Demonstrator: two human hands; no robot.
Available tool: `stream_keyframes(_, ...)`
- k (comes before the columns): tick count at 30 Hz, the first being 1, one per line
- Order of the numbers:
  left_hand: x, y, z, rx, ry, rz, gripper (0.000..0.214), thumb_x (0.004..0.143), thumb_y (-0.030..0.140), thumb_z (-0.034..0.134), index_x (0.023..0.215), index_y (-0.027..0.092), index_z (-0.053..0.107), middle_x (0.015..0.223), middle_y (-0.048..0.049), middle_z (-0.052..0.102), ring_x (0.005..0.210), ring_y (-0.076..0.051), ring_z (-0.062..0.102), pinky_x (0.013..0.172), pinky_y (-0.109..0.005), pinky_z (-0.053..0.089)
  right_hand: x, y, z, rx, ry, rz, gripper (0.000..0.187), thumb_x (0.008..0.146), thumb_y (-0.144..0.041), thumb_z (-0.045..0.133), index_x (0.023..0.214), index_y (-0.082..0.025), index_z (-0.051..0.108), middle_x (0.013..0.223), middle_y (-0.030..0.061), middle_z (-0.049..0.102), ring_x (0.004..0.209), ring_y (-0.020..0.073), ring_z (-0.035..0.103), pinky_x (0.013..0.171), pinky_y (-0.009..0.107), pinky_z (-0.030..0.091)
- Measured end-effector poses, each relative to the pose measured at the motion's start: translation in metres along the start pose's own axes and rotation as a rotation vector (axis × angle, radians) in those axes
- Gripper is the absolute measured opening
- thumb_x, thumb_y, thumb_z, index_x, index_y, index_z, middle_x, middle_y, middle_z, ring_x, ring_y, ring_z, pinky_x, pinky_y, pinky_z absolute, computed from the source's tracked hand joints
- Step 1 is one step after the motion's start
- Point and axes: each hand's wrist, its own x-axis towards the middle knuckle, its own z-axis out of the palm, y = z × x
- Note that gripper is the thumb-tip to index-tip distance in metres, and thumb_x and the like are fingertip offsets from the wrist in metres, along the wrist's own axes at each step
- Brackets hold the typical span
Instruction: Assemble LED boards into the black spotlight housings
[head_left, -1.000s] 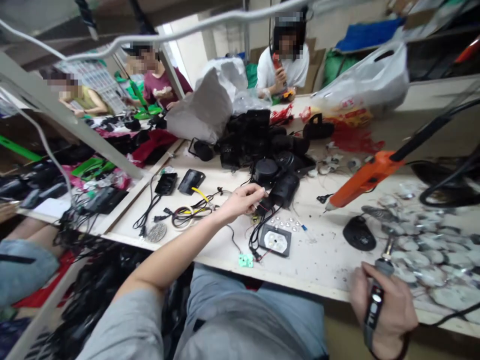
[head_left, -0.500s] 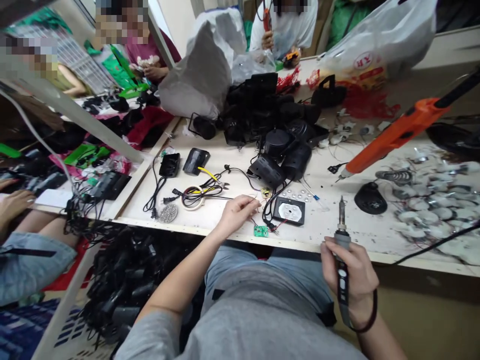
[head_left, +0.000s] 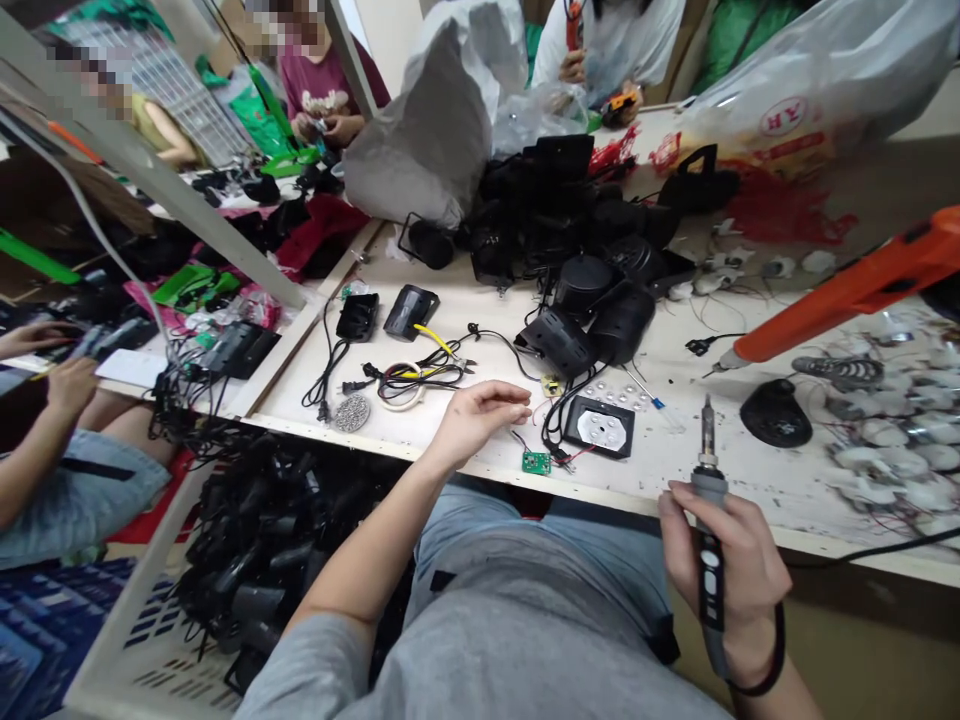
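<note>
My left hand [head_left: 476, 420] rests on the workbench [head_left: 480, 455] edge with fingers curled in a pinch; I cannot make out what it holds, possibly a thin wire. Just right of it lie a small green circuit board [head_left: 536, 462] and a black square LED panel [head_left: 600, 427] joined by thin wires. My right hand [head_left: 724, 575] is wrapped round a grey soldering iron [head_left: 707, 500], tip pointing up, just off the bench's front edge. A pile of black lamp housings [head_left: 577, 270] sits behind the panel.
An orange glue gun [head_left: 847, 295] hangs over the right side above a black round stand [head_left: 776, 412] and several silver discs [head_left: 885, 420]. Cables and a tape roll [head_left: 401, 383] lie at left. Plastic bags [head_left: 442, 120] stand behind. Other people work at far and left benches.
My left hand drew back from the black housings to the bench's front edge. My right hand raised the soldering iron upright. The view tilted down and closer.
</note>
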Motion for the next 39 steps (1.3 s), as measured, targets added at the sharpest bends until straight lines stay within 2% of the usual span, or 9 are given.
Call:
stream_keyframes(2,0.000,-0.002,0.009,-0.128,0.028,-0.041,0.044,0.067,0.045,0.089,0.093,0.014,0.071,0.086,-0.0077,0.077,0.077,-0.020,0.076,0.075,-0.033,0.063,0.005,-0.003,0.001,0.043,-0.020,0.011,0.034,0.078,0.000,0.075,0.104,-0.016,0.060,0.086,0.0044,0.068,0.075,0.0171,0.066,0.067,0.028,0.057)
stream_keyframes(5,-0.003,-0.009,0.024,-0.155,0.031,-0.067,0.043,0.069,0.047,0.087,0.088,0.014,0.068,0.079,-0.0066,0.076,0.072,-0.020,0.076,0.070,-0.031,0.064,0.014,-0.008,0.001,0.125,-0.056,0.041,0.032,0.081,-0.001,0.073,0.105,-0.017,0.060,0.088,0.0046,0.069,0.077,0.0164,0.068,0.068,0.027,0.058)
stream_keyframes(10,-0.011,-0.025,0.043,0.109,0.052,0.051,0.023,0.081,0.036,0.077,0.094,0.017,0.074,0.081,-0.0040,0.076,0.072,-0.017,0.075,0.072,-0.030,0.064,0.021,-0.009,0.000,0.176,-0.062,0.080,0.036,0.084,-0.002,0.069,0.112,-0.021,0.059,0.090,0.0036,0.070,0.076,0.0157,0.068,0.066,0.028,0.059)
stream_keyframes(14,-0.016,-0.032,0.053,0.309,0.070,0.150,0.014,0.088,0.032,0.070,0.086,0.019,0.073,0.077,-0.0035,0.074,0.069,-0.016,0.073,0.068,-0.028,0.062,0.017,-0.004,-0.008,0.209,-0.167,0.126,0.030,0.087,-0.005,0.067,0.110,-0.022,0.060,0.091,0.0047,0.070,0.079,0.0165,0.069,0.068,0.029,0.059)
stream_keyframes(18,-0.017,-0.034,0.066,0.177,0.055,0.085,0.023,0.089,0.040,0.069,0.087,0.017,0.068,0.073,-0.0031,0.073,0.069,-0.017,0.075,0.066,-0.027,0.064,0.018,-0.005,-0.008,0.285,-0.180,0.206,0.028,0.087,-0.005,0.066,0.109,-0.021,0.061,0.091,0.0048,0.069,0.080,0.0167,0.068,0.070,0.030,0.059)
stream_keyframes(22,-0.017,-0.036,0.077,0.099,0.050,0.051,0.031,0.087,0.047,0.072,0.087,0.016,0.068,0.074,-0.0038,0.075,0.070,-0.017,0.076,0.066,-0.027,0.066,0.028,-0.013,0.017,0.371,-0.152,0.397,0.027,0.088,-0.010,0.067,0.111,-0.023,0.061,0.092,0.0035,0.068,0.083,0.0169,0.068,0.073,0.031,0.058)
stream_keyframes(28,-0.017,-0.035,0.078,0.019,0.050,0.022,0.036,0.083,0.053,0.074,0.087,0.017,0.068,0.074,-0.0018,0.075,0.069,-0.015,0.076,0.068,-0.025,0.066,0.043,-0.020,0.056,0.452,-0.114,0.394,0.019,0.092,-0.010,0.060,0.107,-0.023,0.060,0.089,0.0022,0.068,0.078,0.0162,0.067,0.073,0.031,0.058)
stream_keyframes(34,-0.016,-0.036,0.074,-0.018,-0.002,-0.044,0.039,0.077,0.054,0.080,0.084,0.017,0.068,0.074,-0.0017,0.074,0.067,-0.015,0.074,0.069,-0.026,0.066,0.039,-0.020,0.055,0.432,-0.132,0.369,0.022,0.091,-0.009,0.061,0.107,-0.024,0.060,0.088,0.0009,0.067,0.079,0.0162,0.067,0.072,0.029,0.056)
stream_keyframes(39,-0.015,-0.038,0.074,0.048,-0.040,-0.044,0.031,0.086,0.047,0.072,0.085,0.017,0.067,0.075,-0.0031,0.073,0.068,-0.015,0.072,0.066,-0.027,0.063,0.029,-0.018,0.054,0.401,-0.148,0.344,0.027,0.090,-0.006,0.061,0.111,-0.023,0.059,0.090,0.0014,0.067,0.081,0.0157,0.066,0.073,0.029,0.057)
